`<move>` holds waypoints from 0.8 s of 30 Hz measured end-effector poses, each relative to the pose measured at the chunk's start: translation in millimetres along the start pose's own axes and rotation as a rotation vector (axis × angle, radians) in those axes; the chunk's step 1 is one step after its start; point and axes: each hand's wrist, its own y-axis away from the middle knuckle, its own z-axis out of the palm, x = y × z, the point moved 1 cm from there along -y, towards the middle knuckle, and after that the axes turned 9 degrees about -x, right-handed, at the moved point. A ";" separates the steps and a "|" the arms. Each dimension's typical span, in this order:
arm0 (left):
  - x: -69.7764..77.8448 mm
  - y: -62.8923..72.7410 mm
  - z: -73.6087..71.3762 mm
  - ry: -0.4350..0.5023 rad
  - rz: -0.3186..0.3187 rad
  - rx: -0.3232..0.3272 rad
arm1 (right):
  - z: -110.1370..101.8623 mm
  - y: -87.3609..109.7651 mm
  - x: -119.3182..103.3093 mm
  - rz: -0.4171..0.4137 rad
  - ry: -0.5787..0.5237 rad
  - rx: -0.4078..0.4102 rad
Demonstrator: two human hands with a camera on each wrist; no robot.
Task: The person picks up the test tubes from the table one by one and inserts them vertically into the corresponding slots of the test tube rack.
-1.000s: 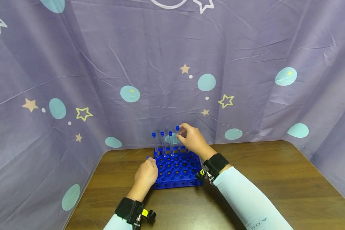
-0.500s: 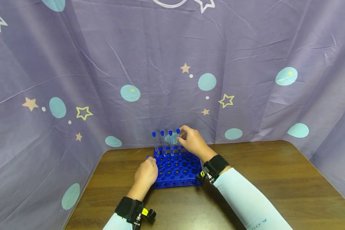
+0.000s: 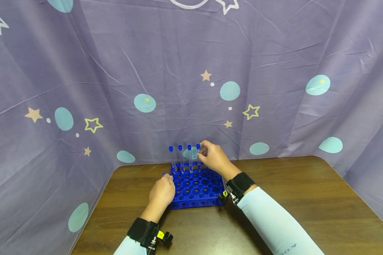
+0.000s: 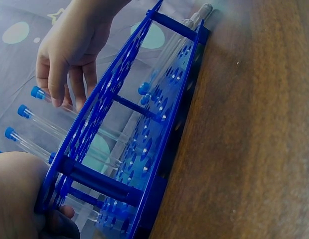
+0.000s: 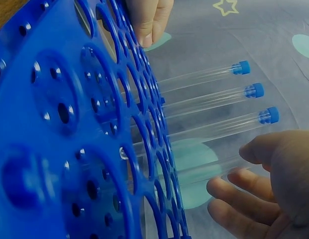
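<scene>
While your left grip (image 3: pixel 162 191) curls around the left end of the blue rack (image 3: pixel 196 203), which sits on the brown wooden surface (image 3: pixel 306 198) near the lilac curtain (image 3: pixel 191 46), your right grip (image 3: pixel 214 156) pinches a clear tube (image 3: pixel 198 146) between thumb and fingers, near its blue cap. That tube reaches down into the rack's far row as the rightmost of four, and the other three tubes (image 3: pixel 189 156) stand in line to its left, slightly apart. You wear black straps (image 3: pixel 240 181) on both wrists, just beside pale blue sleeves (image 3: pixel 271 216).
</scene>
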 end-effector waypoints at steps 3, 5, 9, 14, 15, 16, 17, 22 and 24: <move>0.0 -0.3 0.4 -0.001 0.003 0.008 | 1.2 0.1 1.4 -0.001 -0.015 0.001; 0.2 -0.4 0.7 -0.001 0.003 0.015 | 1.7 0.7 2.2 -0.002 -0.027 0.002; 0.9 -0.3 0.7 -0.002 0.004 0.024 | -0.1 3.8 3.3 0.005 -0.049 -0.001; 1.5 0.0 0.4 -0.002 0.006 0.023 | -8.5 9.8 9.6 0.021 -0.081 -0.002; 1.6 0.0 0.4 -0.002 0.006 0.022 | -11.2 11.1 11.8 0.024 -0.082 0.002; 1.5 0.0 0.5 -0.003 0.005 0.021 | -14.1 12.6 14.4 0.029 -0.084 0.007; 1.3 -0.1 0.7 -0.004 0.006 0.019 | -17.4 14.4 16.9 0.036 -0.083 0.014; -0.1 -1.1 1.5 -0.007 0.005 0.014 | -35.4 22.2 31.9 0.079 -0.074 0.062; -0.5 -1.4 1.4 -0.007 0.004 0.011 | -42.2 25.3 38.0 0.099 -0.066 0.071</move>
